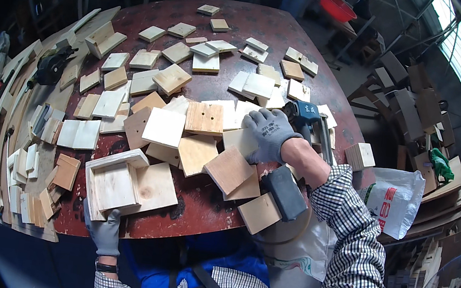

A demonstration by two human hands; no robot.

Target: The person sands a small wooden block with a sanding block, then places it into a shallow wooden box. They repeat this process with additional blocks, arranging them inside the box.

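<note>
My left hand (102,230), in a grey glove, grips the front edge of a small wooden box (117,179) at the table's near edge. The fingers are mostly hidden under it. A square board (159,187) with a knot adjoins the box. My right hand (269,134), gloved too, is closed over a pale wooden block (237,142) in the pile, its fingertips out of sight. Beside this hand lies a dark teal power tool (303,112), probably a nail gun, partly covered by my wrist. A dark rectangular block (283,194), perhaps the tool's battery, shows below the wrist.
Many wooden blocks (205,118) lie scattered over the red table (205,213). Long boards with a dark tool (53,64) line its left side. A white sack (393,201) and stacked wood scraps (437,192) are at the right. A red basin (337,7) stands far off.
</note>
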